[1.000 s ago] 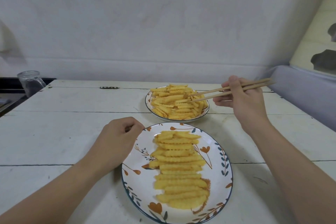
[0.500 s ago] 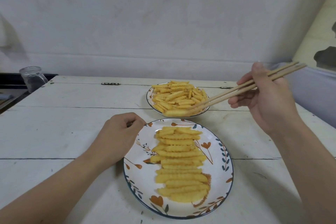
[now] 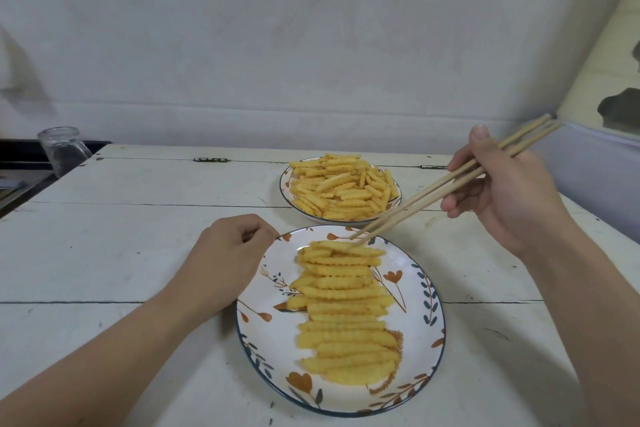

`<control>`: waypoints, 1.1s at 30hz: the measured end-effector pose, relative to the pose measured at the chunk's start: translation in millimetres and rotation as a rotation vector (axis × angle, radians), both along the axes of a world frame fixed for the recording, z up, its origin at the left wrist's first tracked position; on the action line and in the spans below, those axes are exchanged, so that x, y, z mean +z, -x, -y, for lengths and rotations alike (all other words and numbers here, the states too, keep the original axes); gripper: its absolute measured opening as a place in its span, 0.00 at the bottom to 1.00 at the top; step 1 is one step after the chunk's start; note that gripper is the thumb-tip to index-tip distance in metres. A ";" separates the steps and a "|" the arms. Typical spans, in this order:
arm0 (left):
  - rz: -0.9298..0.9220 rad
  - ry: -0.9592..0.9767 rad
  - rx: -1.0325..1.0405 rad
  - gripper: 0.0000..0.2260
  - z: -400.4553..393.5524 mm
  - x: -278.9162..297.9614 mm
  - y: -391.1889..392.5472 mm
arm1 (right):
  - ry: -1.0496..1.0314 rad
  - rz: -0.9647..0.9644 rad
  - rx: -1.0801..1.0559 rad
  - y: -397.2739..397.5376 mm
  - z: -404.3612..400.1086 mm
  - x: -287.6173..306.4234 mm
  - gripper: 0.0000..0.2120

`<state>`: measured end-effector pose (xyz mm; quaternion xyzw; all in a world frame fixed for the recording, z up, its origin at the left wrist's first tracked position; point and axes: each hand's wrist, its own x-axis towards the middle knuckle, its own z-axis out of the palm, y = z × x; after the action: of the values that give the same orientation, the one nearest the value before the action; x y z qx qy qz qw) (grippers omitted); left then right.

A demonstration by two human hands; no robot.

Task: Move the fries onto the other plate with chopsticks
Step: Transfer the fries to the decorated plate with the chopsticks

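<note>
Head view is showing one crinkle fry point(image 3: 334, 245) at the far end of the near plate point(image 3: 427, 288), with the chopsticks point(image 3: 450, 184) tips touching it; whether it is pinched or already let go, cannot tell. It is lying at the top of a tidy row of fries point(image 3: 343, 308) running down the middle of that floral plate. The right hand point(image 3: 512, 191) is gripping the chopsticks, fingers curled round them, sticks angling down and left. The left hand point(image 3: 228, 260) is resting loosely curled beside the near plate's left rim, holding nothing that shows. The far plate point(image 3: 287, 184) is still carrying a big loose heap of fries point(image 3: 343, 187). Judging by that, the job is looking roughly halfway: a good row is across, plenty is left. Both plates are sitting on a white plank table point(image 3: 138, 236); a glass jar point(image 3: 64, 149) is standing at the far left edge.
</note>
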<state>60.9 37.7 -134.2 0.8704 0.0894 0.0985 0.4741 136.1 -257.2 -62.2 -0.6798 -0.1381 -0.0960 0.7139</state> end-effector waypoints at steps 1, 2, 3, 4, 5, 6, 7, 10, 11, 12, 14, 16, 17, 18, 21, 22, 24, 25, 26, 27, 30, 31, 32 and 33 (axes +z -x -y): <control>0.001 0.001 0.000 0.13 -0.2 -0.1 -0.2 | -0.020 0.005 -0.008 -0.7 0.5 -0.2 0.22; 0.001 0.004 0.000 0.13 -0.4 -0.3 -0.2 | -0.036 0.011 -0.014 -1.6 0.3 -1.3 0.22; 0.001 0.007 -0.001 0.13 -0.4 -0.5 -0.3 | -0.044 0.014 -0.017 -2.5 -0.9 -3.0 0.22; 0.002 0.007 0.000 0.13 -0.4 -0.6 -0.3 | -0.042 0.012 -0.019 -3.2 -2.6 -4.8 0.22; 0.003 0.002 0.002 0.13 -0.5 -0.7 -0.3 | -0.035 0.007 -0.019 -3.6 -4.8 -6.7 0.22; 0.005 -0.002 0.003 0.13 -0.3 -0.6 -0.3 | -0.028 0.003 -0.018 -3.7 -6.9 -8.3 0.22; 0.005 -0.002 0.004 0.13 -0.3 -0.7 -0.5 | -0.027 0.001 -0.017 -3.6 -8.9 -9.6 0.22; 0.001 0.011 0.004 0.13 0.3 -0.4 -0.4 | -0.021 -0.017 0.017 -1.4 -13.9 -12.5 0.23; 0.002 0.005 0.001 0.13 0.2 -0.5 -0.3 | -0.007 -0.023 0.032 -0.8 -15.5 -13.9 0.24; 0.004 -0.003 -0.003 0.13 0.2 -0.6 -0.3 | 0.005 -0.026 0.041 -0.4 -16.7 -15.3 0.24; 0.007 -0.013 -0.004 0.13 -0.1 -0.5 -0.3 | 0.006 -0.026 0.044 -0.2 -18.1 -16.9 0.24; 0.007 -0.010 -0.004 0.13 -0.4 -0.4 -0.1 | -0.026 -0.025 0.035 -0.4 -17.8 -16.3 0.23; 0.005 -0.006 -0.006 0.13 -0.3 -0.4 -0.1 | -0.044 -0.026 0.034 -0.6 -17.3 -15.7 0.23; 0.004 -0.003 -0.008 0.13 -0.3 -0.4 0.0 | -0.059 -0.029 0.036 -0.6 -16.6 -15.2 0.23; 0.002 -0.001 -0.006 0.13 -0.2 -0.4 0.0 | -0.064 -0.032 0.053 -1.1 -15.4 -16.1 0.23; -0.001 -0.001 -0.006 0.13 -0.2 -0.4 0.0 | -0.053 -0.032 0.061 -1.2 -15.7 -16.9 0.23; -0.002 -0.007 -0.007 0.13 -0.6 -0.5 -0.1 | -0.034 -0.029 0.069 -1.7 -16.6 -18.4 0.23; -0.001 -0.008 -0.007 0.13 -0.5 -0.2 0.0 | -0.035 -0.021 0.061 -2.3 -16.3 -18.6 0.22; -0.001 -0.005 -0.008 0.13 -0.4 0.3 0.2 | -0.046 -0.003 0.046 -2.9 -15.3 -18.3 0.22; -0.001 0.001 -0.010 0.13 -0.2 0.6 0.2 | -0.064 0.023 0.024 -4.0 -13.9 -17.6 0.21; -0.004 0.008 -0.009 0.13 -0.1 0.2 0.1 | -0.068 0.111 -0.089 -8.7 -8.6 -17.5 0.20; -0.002 0.009 -0.007 0.13 -0.1 -0.1 0.0 | -0.040 0.130 -0.134 -10.7 -7.8 -18.9 0.19; 0.001 0.011 -0.006 0.13 -0.3 -0.4 -0.2 | -0.012 0.142 -0.169 -12.8 -7.6 -20.7 0.19; 0.004 0.011 -0.006 0.13 -0.4 -0.6 -0.7 | 0.011 0.147 -0.191 -15.0 -8.3 -23.0 0.19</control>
<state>61.6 38.1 -134.8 0.8677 0.0862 0.0982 0.4795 151.1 -249.0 -85.2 -0.6848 -0.1251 -0.2125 0.6857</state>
